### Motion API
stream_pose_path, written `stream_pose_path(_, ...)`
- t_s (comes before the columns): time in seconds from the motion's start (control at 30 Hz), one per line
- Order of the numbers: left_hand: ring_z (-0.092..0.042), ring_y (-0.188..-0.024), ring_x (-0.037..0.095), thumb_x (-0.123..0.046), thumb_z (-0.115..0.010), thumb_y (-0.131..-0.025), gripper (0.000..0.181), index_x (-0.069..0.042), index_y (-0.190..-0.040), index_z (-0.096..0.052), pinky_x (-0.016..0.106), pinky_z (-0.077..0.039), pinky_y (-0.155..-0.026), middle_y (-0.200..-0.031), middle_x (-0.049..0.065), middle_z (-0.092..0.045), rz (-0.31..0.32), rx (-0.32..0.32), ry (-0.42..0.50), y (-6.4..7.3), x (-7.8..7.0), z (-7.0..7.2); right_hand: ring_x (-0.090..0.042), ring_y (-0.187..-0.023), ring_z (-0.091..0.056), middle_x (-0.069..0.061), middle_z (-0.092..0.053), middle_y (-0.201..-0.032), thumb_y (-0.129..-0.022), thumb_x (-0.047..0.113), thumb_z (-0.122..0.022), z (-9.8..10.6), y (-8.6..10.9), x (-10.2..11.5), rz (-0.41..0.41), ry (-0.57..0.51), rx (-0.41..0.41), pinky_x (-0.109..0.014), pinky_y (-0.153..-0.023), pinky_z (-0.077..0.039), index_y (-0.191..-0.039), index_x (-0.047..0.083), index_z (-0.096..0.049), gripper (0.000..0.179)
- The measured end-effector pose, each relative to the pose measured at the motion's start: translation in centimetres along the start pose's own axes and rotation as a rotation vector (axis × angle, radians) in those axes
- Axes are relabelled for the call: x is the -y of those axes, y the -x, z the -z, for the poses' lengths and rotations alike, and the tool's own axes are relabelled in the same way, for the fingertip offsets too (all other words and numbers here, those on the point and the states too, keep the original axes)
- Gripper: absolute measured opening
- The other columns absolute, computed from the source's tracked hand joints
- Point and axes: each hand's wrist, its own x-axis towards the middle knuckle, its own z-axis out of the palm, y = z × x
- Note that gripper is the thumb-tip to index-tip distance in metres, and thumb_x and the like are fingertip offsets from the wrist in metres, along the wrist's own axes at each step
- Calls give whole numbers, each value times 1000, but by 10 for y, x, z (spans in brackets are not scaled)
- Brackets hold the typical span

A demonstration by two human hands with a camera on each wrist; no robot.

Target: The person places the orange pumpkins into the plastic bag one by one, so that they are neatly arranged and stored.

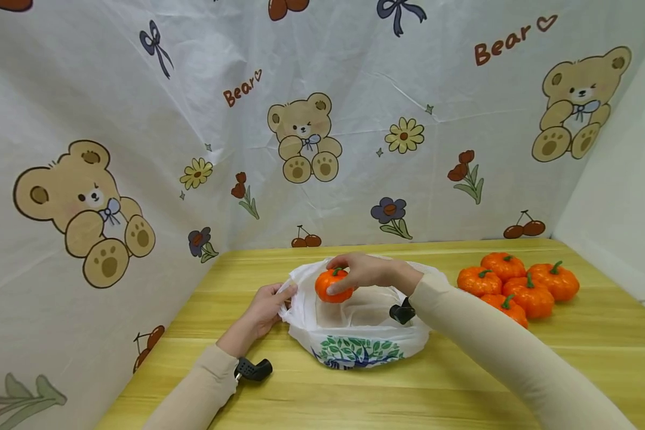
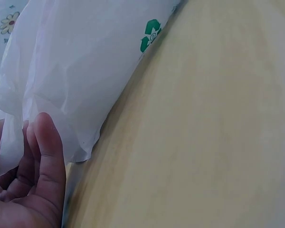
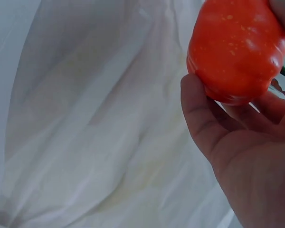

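Observation:
A small orange pumpkin point(image 1: 333, 285) with a green stem is held by my right hand point(image 1: 366, 272) over the open mouth of a white plastic bag point(image 1: 355, 334). In the right wrist view, thumb and fingers grip the shiny pumpkin point(image 3: 237, 52) from its sides, with the bag's pale inside point(image 3: 95, 123) below. My left hand point(image 1: 269, 306) pinches the bag's left rim. The left wrist view shows the bag's edge point(image 2: 12, 137) between thumb and fingers of the left hand point(image 2: 35, 185). The bag's front carries a green and blue tree print; its bottom inside is partly hidden.
Several more orange pumpkins point(image 1: 529, 295) lie clustered on the wooden table point(image 1: 312, 394) to the right of the bag, one partly behind my right sleeve point(image 1: 478, 322). A bear-patterned cloth point(image 1: 355, 197) hangs along the back and left; a white wall point(image 1: 623, 197) stands on the right.

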Motion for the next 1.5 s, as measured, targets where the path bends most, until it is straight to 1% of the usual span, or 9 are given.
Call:
stream_pose_path(0.13, -64, -76, 14, -28, -63, -104, 28, -1, -107, -67, 29, -57, -67, -84, 3, -64, 5, 4, 10, 0, -1, 1, -22, -118, -56, -6, -58, -139, -84, 43, -85, -8, -10, -3, -42, 18, -50, -42, -109, -48, -144, 13, -55, 73)
stream_pose_path(0.37, -66, -75, 15, -28, -62, -105, 29, 0, -107, -67, 29, -58, -66, -83, 3, -65, 4, 14, 17, 0, 1, 1, -23, -117, -58, -8, -60, -138, -82, 42, -86, -27, -20, -7, -60, 61, -165, -43, -111, -47, -142, 8, -55, 75)
stream_pose_path(0.57, -65, -76, 15, -28, -63, -104, 28, -1, -107, -67, 29, -57, -66, -83, 3, -64, 8, 12, 23, -2, 2, 1, -26, -119, -58, -12, -59, -139, -84, 37, -86, -36, -26, -11, -63, 59, -222, -43, -112, -47, -143, 5, -52, 75)
stream_pose_path(0.7, -65, -76, 15, -29, -64, -104, 30, 0, -107, -67, 29, -57, -66, -83, 3, -65, 0, 17, 21, -3, 1, 1, -26, -118, -58, -13, -59, -137, -83, 38, -87, -39, -28, -12, -76, 58, -243, -43, -111, -48, -143, 5, -50, 78)
stream_pose_path(0.93, -66, -75, 15, -29, -64, -104, 31, 1, -109, -67, 28, -57, -65, -83, 3, -65, 1, 13, 21, -3, 3, 1, -26, -114, -60, -12, -61, -134, -82, 40, -87, -44, -30, -10, -115, 86, -249, -43, -110, -49, -146, 8, -47, 82)
stream_pose_path(1.13, -66, -76, 15, -27, -63, -104, 29, 1, -110, -67, 29, -58, -66, -84, 4, -65, 12, 8, 29, -2, 3, 2, -27, -122, -59, -14, -57, -143, -83, 38, -86, -40, -28, -5, -105, 123, -235, -43, -112, -47, -147, 5, -47, 82)
stream_pose_path(1.23, -66, -76, 15, -27, -63, -104, 29, 1, -111, -67, 29, -58, -66, -85, 4, -66, 13, 2, 27, -2, 2, 2, -30, -128, -56, -15, -54, -148, -84, 37, -85, -34, -22, 1, -86, 140, -221, -46, -114, -45, -146, 5, -50, 78)
stream_pose_path(1.37, -66, -76, 15, -27, -63, -104, 29, 1, -112, -67, 29, -57, -66, -85, 4, -66, 12, -4, 15, -2, 2, 2, -33, -134, -53, -16, -53, -150, -85, 37, -84, -27, -13, 7, -70, 164, -189, -50, -115, -43, -147, 5, -51, 76)
stream_pose_path(1.5, -65, -77, 15, -28, -63, -104, 29, 0, -111, -67, 29, -57, -66, -86, 4, -65, 16, -2, 15, -2, 2, 2, -37, -135, -53, -16, -52, -151, -88, 37, -82, -19, 0, 11, -49, 144, -143, -51, -112, -47, -149, 5, -49, 77)
